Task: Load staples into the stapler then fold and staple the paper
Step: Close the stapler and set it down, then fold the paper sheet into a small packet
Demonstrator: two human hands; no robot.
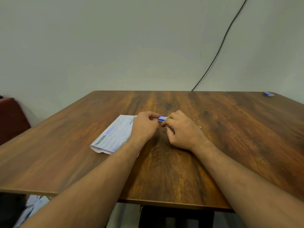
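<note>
I see a pale grey-green wall (131, 43) filling the upper half of the frame, with a black cable (220, 46) running diagonally down its right side to the far edge of the table. Below it, a wooden table (181, 170) with dark streaked grain spans the lower half. Two bare forearms enter from the bottom corners and converge near the centre. To the left of centre lies a folded sheet of printed paper (113, 135), flat on the tabletop, its right edge passing under the left wrist. The left hand (144, 125) and the right hand (182, 129) meet just above centre, knuckles up, fingers curled inward. Between their fingertips I see a small blue-and-white box (162, 118), pinched at its left end by the left hand and at its right end by the right hand, held just above the table surface. I cannot tell whether the box is open. At the left edge sits a dark red chair back (11, 119). In the far right corner of the table rests a second small blue box (268, 94), well apart from the hands. I cannot see a stapler clearly.
</note>
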